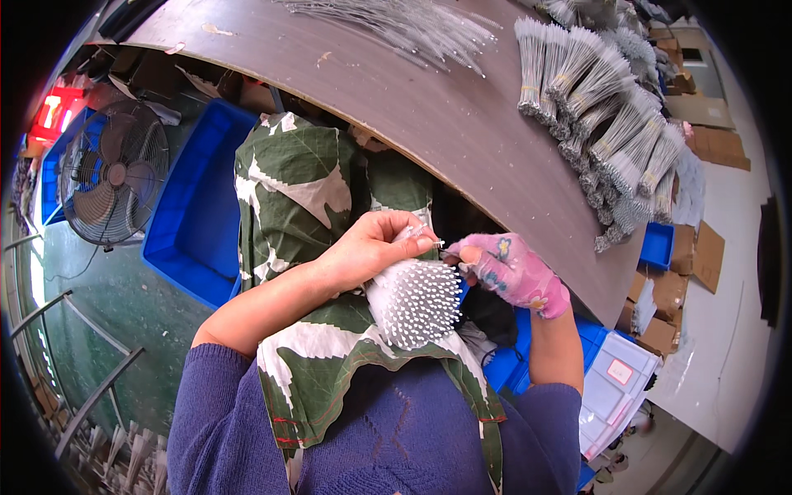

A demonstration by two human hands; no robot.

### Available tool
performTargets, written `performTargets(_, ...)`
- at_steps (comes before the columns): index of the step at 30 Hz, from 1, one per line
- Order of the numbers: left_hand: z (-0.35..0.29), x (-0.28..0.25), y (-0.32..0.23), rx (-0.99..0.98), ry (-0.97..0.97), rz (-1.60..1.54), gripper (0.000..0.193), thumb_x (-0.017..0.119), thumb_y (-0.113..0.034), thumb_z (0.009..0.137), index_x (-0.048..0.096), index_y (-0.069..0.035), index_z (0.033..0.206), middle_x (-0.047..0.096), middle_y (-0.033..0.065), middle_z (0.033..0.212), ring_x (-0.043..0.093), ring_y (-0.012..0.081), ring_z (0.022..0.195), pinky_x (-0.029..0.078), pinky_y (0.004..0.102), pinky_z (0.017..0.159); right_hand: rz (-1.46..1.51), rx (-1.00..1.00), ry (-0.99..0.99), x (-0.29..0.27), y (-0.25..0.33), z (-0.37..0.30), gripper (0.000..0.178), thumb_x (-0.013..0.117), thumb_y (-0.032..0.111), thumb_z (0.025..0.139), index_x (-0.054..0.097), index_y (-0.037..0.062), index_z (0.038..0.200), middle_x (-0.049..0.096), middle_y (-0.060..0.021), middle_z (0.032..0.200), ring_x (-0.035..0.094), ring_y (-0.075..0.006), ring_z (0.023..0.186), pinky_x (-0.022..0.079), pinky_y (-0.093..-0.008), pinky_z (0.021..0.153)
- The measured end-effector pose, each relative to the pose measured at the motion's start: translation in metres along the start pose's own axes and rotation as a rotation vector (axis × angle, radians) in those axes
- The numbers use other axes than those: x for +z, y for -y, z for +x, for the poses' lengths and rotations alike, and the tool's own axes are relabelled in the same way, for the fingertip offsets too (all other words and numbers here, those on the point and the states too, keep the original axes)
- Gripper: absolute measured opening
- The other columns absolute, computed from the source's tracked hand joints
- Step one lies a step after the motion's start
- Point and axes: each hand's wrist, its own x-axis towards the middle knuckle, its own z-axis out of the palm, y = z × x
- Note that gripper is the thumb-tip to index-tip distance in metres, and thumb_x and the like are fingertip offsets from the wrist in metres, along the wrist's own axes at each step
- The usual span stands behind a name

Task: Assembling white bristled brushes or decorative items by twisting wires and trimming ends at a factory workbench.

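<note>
A thick bundle of thin white wires (415,307) with small white tips rests on my lap, its tips fanned toward me. Over the top of it, my left hand (381,241) pinches several thin white-tipped wires (422,234) between thumb and fingers. My right hand (513,274), in a pink floral glove with bare fingertips, is closed just to the right, close to the left fingertips. Something small and dark shows between the two hands, too small to name. Under my forearms lies a green and white patterned apron (318,351).
A brown table (487,124) curves ahead, with loose wires (404,29) and many tied wire bundles (606,107) at the right. Blue bins (198,206) and a standing fan (115,173) are at the left. A lidded clear box (615,388) stands at the lower right.
</note>
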Motion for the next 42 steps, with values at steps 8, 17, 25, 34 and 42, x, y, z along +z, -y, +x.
performTargets(8,0.003,0.0,-0.002,-0.027,0.131,0.025,0.015,0.063,-0.016,0.09,0.062,-0.001,0.09,0.061,-0.0029,0.08,0.053,0.0022,0.073,0.044,0.0196,0.067,-0.051,0.059,0.064,-0.015,0.006,0.005,0.037,0.058,0.036,0.089,0.069,0.0003,0.086,0.058,-0.0024,0.065,0.053,-0.0092,0.061,0.041,-0.0235,0.057)
performTargets(17,0.009,-0.003,-0.004,-0.031,0.183,0.111,0.015,0.064,-0.015,0.088,0.063,0.0,0.089,0.061,-0.003,0.079,0.053,0.0016,0.074,0.044,0.0192,0.066,-0.192,0.172,0.105,-0.018,0.029,0.007,0.036,0.063,0.034,0.086,0.067,0.0002,0.077,0.058,-0.0035,0.062,0.055,-0.0096,0.059,0.044,-0.0246,0.057)
performTargets(25,0.007,-0.003,-0.005,-0.048,0.19,0.125,0.016,0.065,-0.015,0.088,0.064,0.001,0.092,0.063,-0.0021,0.081,0.054,0.0025,0.076,0.045,0.0204,0.069,-0.328,0.137,0.15,-0.017,0.035,0.007,0.035,0.064,0.034,0.086,0.067,-0.0001,0.076,0.057,-0.0046,0.061,0.053,-0.0105,0.058,0.043,-0.0269,0.058)
performTargets(34,0.006,-0.003,-0.001,-0.066,0.187,0.138,0.017,0.065,-0.016,0.088,0.064,0.001,0.092,0.063,-0.0027,0.081,0.054,0.0022,0.076,0.045,0.0207,0.069,-0.4,0.121,0.124,-0.02,0.032,0.004,0.032,0.063,0.032,0.086,0.067,0.001,0.078,0.055,-0.0053,0.059,0.049,-0.0118,0.058,0.042,-0.0297,0.059)
performTargets(42,0.008,-0.004,-0.002,-0.073,0.201,0.151,0.018,0.065,-0.017,0.088,0.064,0.0,0.091,0.063,-0.0027,0.08,0.053,0.0022,0.076,0.044,0.0205,0.07,-0.437,0.097,0.186,-0.019,0.037,0.008,0.035,0.062,0.034,0.086,0.067,0.001,0.077,0.059,-0.0076,0.063,0.052,-0.0142,0.062,0.043,-0.0323,0.062)
